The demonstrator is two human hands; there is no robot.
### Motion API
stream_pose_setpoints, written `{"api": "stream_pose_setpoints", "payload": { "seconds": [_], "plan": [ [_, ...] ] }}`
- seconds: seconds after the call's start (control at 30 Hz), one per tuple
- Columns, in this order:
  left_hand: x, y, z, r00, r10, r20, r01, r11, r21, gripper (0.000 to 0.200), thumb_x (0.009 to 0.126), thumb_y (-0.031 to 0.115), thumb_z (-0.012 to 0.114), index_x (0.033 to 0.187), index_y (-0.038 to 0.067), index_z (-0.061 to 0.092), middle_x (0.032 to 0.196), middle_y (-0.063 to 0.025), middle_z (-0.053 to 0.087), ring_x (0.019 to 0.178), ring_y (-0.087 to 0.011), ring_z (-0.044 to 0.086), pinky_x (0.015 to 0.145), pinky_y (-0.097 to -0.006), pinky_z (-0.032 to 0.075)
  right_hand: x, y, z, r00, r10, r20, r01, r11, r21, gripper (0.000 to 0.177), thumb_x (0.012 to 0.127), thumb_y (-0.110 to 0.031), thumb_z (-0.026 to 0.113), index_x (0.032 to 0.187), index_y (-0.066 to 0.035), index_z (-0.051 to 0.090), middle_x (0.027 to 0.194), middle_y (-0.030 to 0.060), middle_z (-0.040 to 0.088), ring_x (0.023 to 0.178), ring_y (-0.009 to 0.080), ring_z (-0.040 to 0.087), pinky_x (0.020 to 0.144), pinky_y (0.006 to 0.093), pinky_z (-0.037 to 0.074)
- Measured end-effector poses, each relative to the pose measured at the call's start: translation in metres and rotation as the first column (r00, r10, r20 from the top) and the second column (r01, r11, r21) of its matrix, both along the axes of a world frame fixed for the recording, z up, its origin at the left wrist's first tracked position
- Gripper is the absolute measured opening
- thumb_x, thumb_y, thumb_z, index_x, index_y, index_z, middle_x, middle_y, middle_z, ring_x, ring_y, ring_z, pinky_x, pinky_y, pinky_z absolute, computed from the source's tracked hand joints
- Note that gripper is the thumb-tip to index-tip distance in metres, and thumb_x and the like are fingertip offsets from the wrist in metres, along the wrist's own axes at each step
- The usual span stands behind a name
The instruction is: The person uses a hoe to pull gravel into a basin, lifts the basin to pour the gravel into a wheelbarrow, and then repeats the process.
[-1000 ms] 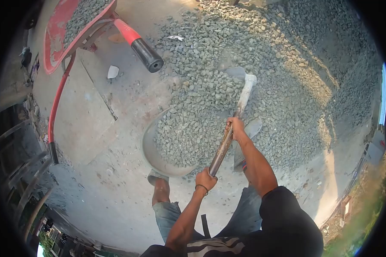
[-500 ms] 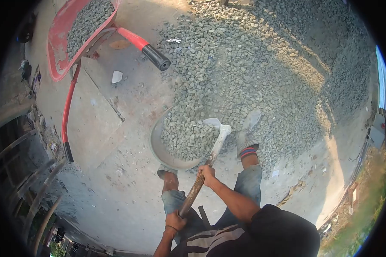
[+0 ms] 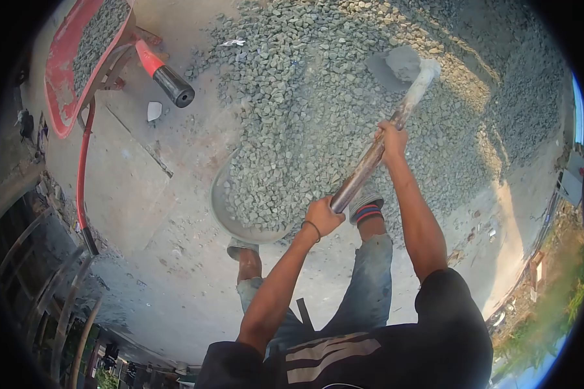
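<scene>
My left hand [image 3: 324, 217] is wrapped round the lower end of a hoe's wooden handle, close to my body. Further up the same handle, my right hand [image 3: 394, 141] grips it below the head. The hoe [image 3: 363, 170] reaches out to the upper right, its grey blade raised over the gravel pile [image 3: 331, 97]. Between my feet and the pile sits a shallow round pan [image 3: 219, 204], heaped with gravel that merges with the pile on its far side.
A red wheelbarrow [image 3: 61, 97] loaded with gravel stands at the upper left, its black-gripped handles pointing toward me. A white scrap [image 3: 154, 111] and a thin stick [image 3: 139, 144] lie on the concrete floor. Wooden poles [image 3: 58, 311] lean at the lower left.
Both hands have swung the hoe away from the pan, outward and up to the right over the pile. The view has shifted slightly right.
</scene>
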State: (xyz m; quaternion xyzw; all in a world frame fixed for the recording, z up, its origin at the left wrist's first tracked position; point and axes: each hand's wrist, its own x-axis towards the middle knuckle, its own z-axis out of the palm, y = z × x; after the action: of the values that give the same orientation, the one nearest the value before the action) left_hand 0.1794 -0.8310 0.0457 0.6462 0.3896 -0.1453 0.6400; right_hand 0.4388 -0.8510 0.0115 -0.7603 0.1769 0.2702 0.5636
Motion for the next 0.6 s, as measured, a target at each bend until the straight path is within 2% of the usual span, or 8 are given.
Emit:
{"api": "stream_pose_setpoints", "payload": {
  "seconds": [0.13, 0.23, 0.3, 0.37, 0.4, 0.5, 0.57, 0.6],
  "plan": [
    [0.114, 0.000, -0.034, 0.996, 0.085, 0.006, -0.082, 0.976, -0.200, 0.041, 0.062, 0.021, 0.073, 0.096, 0.000, 0.064, 0.078, -0.0184, 0.068, 0.075, -0.0308, 0.068, 0.071, -0.0375, 0.053, 0.123, 0.014, -0.037, 0.993, 0.116, 0.026, -0.110, 0.976, -0.187, 0.012, 0.075, -0.005, 0.061, 0.078, 0.005, 0.055, 0.063, 0.0099, 0.056, 0.051, 0.0186, 0.056, 0.046, 0.0330, 0.045],
    [0.069, -0.035, -0.064, 0.991, 0.090, -0.103, -0.096, 0.994, -0.060, 0.040, 0.062, 0.019, 0.074, 0.095, -0.001, 0.064, 0.071, -0.0125, 0.066, 0.062, -0.0218, 0.066, 0.061, -0.0340, 0.053, 0.075, 0.004, -0.074, 0.985, 0.166, -0.034, -0.168, 0.924, -0.344, 0.012, 0.073, -0.004, 0.060, 0.078, 0.005, 0.055, 0.062, 0.0105, 0.056, 0.050, 0.0193, 0.056, 0.046, 0.0332, 0.045],
    [0.009, -0.051, -0.075, 0.985, 0.139, -0.104, -0.163, 0.947, -0.277, 0.038, 0.063, 0.017, 0.072, 0.095, -0.002, 0.064, 0.066, -0.0088, 0.062, 0.051, -0.0158, 0.061, 0.051, -0.0309, 0.050, 0.025, -0.029, -0.118, 0.985, 0.173, -0.018, -0.162, 0.879, -0.448, 0.024, 0.071, -0.008, 0.060, 0.086, 0.011, 0.060, 0.065, 0.0131, 0.059, 0.051, 0.0222, 0.059, 0.050, 0.0350, 0.048],
    [-0.033, -0.062, -0.057, 0.972, 0.064, -0.227, -0.145, 0.922, -0.359, 0.048, 0.060, 0.027, 0.072, 0.096, -0.003, 0.064, 0.083, -0.0220, 0.068, 0.084, -0.0363, 0.066, 0.078, -0.0403, 0.051, -0.021, -0.047, -0.119, 0.981, 0.165, -0.105, -0.195, 0.833, -0.518, 0.027, 0.071, -0.010, 0.060, 0.087, 0.012, 0.061, 0.067, 0.0158, 0.061, 0.053, 0.0246, 0.061, 0.050, 0.0355, 0.048],
    [-0.047, -0.066, -0.046, 0.969, 0.076, -0.236, -0.158, 0.922, -0.353, 0.048, 0.060, 0.027, 0.072, 0.096, -0.003, 0.064, 0.083, -0.0220, 0.068, 0.084, -0.0363, 0.066, 0.078, -0.0403, 0.051, -0.038, -0.048, -0.118, 0.978, 0.176, -0.113, -0.209, 0.833, -0.513, 0.027, 0.071, -0.010, 0.060, 0.087, 0.012, 0.061, 0.067, 0.0158, 0.061, 0.053, 0.0246, 0.061, 0.050, 0.0355, 0.048],
    [-0.070, -0.057, -0.015, 0.948, 0.097, -0.302, -0.194, 0.931, -0.309, 0.040, 0.062, 0.022, 0.072, 0.092, -0.003, 0.063, 0.073, -0.0181, 0.067, 0.068, -0.0306, 0.068, 0.066, -0.0384, 0.054, -0.074, -0.037, -0.110, 0.948, 0.141, -0.285, -0.263, 0.853, -0.451, 0.026, 0.071, -0.008, 0.058, 0.088, 0.012, 0.060, 0.069, 0.0167, 0.062, 0.053, 0.0252, 0.061, 0.050, 0.0359, 0.048],
    [-0.102, -0.040, 0.012, 0.903, 0.178, -0.392, -0.356, 0.820, -0.449, 0.028, 0.065, 0.017, 0.069, 0.084, -0.003, 0.061, 0.065, -0.0130, 0.064, 0.052, -0.0215, 0.063, 0.050, -0.0339, 0.052, -0.117, -0.015, -0.098, 0.937, 0.155, -0.313, -0.296, 0.828, -0.477, 0.007, 0.070, -0.001, 0.058, 0.071, 0.006, 0.055, 0.058, 0.0109, 0.053, 0.044, 0.0205, 0.052, 0.044, 0.0335, 0.044],
    [-0.116, -0.033, 0.020, 0.891, 0.240, -0.385, -0.416, 0.771, -0.482, 0.021, 0.067, 0.013, 0.066, 0.078, -0.003, 0.059, 0.061, -0.0099, 0.061, 0.045, -0.0147, 0.059, 0.040, -0.0293, 0.048, -0.135, -0.006, -0.096, 0.937, 0.161, -0.309, -0.298, 0.828, -0.475, 0.007, 0.070, -0.001, 0.058, 0.071, 0.006, 0.055, 0.058, 0.0109, 0.053, 0.044, 0.0205, 0.052, 0.044, 0.0335, 0.044]
  ]
}}
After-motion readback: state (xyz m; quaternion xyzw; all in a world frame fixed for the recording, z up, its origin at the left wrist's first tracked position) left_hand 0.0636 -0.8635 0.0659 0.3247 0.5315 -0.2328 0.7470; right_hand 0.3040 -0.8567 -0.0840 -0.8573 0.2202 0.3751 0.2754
